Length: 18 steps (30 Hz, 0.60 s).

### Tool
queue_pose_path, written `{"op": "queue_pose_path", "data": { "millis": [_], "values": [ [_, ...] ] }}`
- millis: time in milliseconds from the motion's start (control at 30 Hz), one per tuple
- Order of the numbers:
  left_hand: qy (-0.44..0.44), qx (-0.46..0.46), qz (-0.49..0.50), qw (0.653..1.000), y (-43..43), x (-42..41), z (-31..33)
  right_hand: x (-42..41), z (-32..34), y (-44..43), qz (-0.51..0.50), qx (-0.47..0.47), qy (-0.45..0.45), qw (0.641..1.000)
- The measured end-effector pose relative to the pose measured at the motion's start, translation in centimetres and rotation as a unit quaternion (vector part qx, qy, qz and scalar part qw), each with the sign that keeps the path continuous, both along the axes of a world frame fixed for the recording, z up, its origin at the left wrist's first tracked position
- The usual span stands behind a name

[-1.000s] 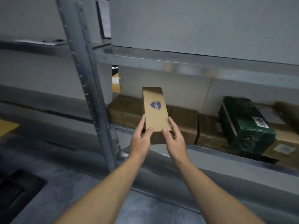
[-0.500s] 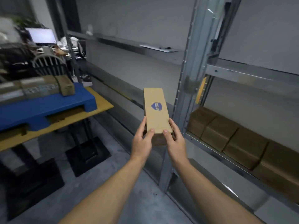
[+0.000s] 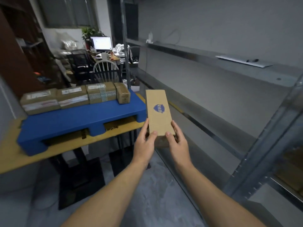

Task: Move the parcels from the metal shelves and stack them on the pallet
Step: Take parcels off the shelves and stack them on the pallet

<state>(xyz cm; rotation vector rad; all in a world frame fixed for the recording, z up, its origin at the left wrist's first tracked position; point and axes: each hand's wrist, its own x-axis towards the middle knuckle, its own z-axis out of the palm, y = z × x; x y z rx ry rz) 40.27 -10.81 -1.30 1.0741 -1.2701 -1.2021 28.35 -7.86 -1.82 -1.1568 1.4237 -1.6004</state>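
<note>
- Resting in both hands above the floor, a long, narrow cardboard parcel [image 3: 158,112] points away from the person, with a blue shield logo on its top face.
- The left hand [image 3: 144,145] grips the parcel's near left corner, thumb on top and fingers along the side.
- The right hand [image 3: 177,145] grips the near right corner the same way.
- In the head view the parcel's far end sits just right of the corner of the blue pallet [image 3: 73,122]; whether they touch cannot be told.
- The pallet lies on a yellow tabletop [image 3: 14,154].
- A row of 4 taped parcels [image 3: 72,97] lines the pallet's far edge, side by side.
- The metal shelves [image 3: 255,145] run along the right, with a flat sheet [image 3: 244,62] on an upper level.
- Behind the pallet stand a white spindle-back chair [image 3: 106,71], a lit monitor [image 3: 101,43] and a green plant [image 3: 91,32].
</note>
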Motion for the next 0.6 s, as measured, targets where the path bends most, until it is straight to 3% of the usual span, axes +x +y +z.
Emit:
{"op": "queue_pose_path", "data": {
  "millis": [267, 600],
  "values": [
    [-0.010, 0.027, 0.048, 0.998, -8.2, 2.6, -1.7, 2.4, -1.5, -9.3, 0.047, 0.025, 0.007, 0.999],
    [0.009, 0.041, 0.077, 0.996, -23.7, -0.2, -3.1, -0.4, -2.3, -25.8, 0.098, 0.037, -0.014, 0.994]
  ]
}}
